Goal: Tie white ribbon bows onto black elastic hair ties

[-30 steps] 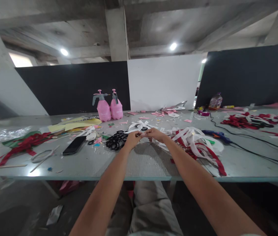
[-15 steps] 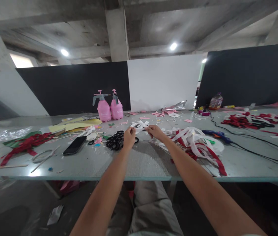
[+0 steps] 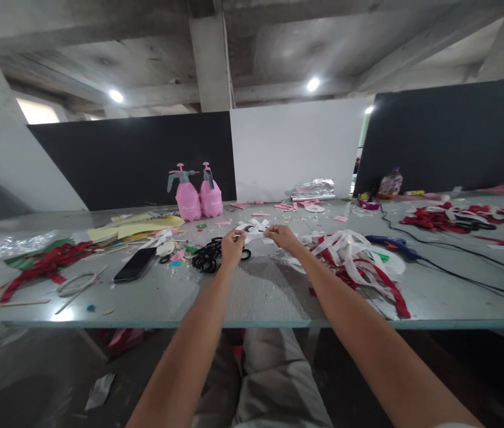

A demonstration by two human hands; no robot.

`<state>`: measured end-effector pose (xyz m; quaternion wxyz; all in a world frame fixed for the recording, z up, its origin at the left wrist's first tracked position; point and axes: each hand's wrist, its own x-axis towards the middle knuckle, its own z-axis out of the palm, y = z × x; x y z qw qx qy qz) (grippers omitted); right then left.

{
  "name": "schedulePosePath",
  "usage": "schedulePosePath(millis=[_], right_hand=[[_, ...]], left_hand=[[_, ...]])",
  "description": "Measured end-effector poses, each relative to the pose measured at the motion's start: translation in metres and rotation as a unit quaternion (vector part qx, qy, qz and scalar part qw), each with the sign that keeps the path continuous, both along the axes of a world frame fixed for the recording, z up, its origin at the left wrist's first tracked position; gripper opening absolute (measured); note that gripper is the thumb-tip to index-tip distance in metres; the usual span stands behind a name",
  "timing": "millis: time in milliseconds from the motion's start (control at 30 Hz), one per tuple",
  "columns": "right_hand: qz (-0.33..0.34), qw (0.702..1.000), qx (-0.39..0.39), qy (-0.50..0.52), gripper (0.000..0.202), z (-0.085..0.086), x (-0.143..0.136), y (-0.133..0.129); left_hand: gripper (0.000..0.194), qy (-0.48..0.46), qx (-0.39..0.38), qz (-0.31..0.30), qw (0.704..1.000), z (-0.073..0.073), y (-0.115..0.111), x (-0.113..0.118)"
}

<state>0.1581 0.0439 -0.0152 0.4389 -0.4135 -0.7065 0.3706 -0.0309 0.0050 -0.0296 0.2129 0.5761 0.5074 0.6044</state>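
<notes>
Over the middle of the table, my left hand (image 3: 233,246) is closed in a pinch at the left end of a white ribbon piece (image 3: 255,236). My right hand (image 3: 281,236) pinches its right end, so the strip spans the gap between my fingertips. Small white pieces with dark marks lie just behind it, and I cannot tell whether they are joined to it. A heap of black hair ties (image 3: 207,255) sits against the left side of my left hand. Right of my right wrist is a tangle of white and red ribbons (image 3: 354,258).
A phone (image 3: 135,264), scissors (image 3: 80,288) and red ribbon (image 3: 49,261) lie on the left. Two pink spray bottles (image 3: 188,201) stand at the back. A blue glue gun (image 3: 393,245) with a black cord lies right, and crumpled silver foil (image 3: 314,189) rests by the white panel.
Both hands stay in nearly the same place, still pinching the white ribbon. The silver foil at the back has changed shape and sits slightly lower.
</notes>
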Motion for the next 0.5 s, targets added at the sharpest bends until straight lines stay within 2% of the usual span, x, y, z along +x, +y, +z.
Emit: schedulePosePath(millis=[67, 133, 267, 400, 500], right_hand=[[-0.05, 0.998, 0.031, 0.001, 0.04, 0.0, 0.002, 0.003], [-0.087, 0.994, 0.064, -0.008, 0.04, -0.002, 0.003, 0.007], [-0.08, 0.986, 0.132, -0.068, 0.039, -0.009, -0.001, 0.01], [-0.019, 0.983, 0.156, -0.094, 0.036, -0.014, -0.01, 0.006], [0.033, 0.982, 0.158, -0.097, 0.034, -0.013, -0.014, 0.003]], left_hand=[[0.028, 0.021, -0.001, 0.005, 1.0, -0.001, 0.0, 0.0], [0.027, 0.074, 0.003, 0.041, 0.996, -0.002, -0.001, -0.001], [0.022, 0.204, 0.03, 0.121, 0.971, -0.002, -0.009, -0.003], [0.029, 0.241, 0.084, 0.079, 0.964, 0.001, -0.013, -0.002], [0.033, 0.208, 0.067, 0.01, 0.976, 0.001, -0.011, 0.001]])
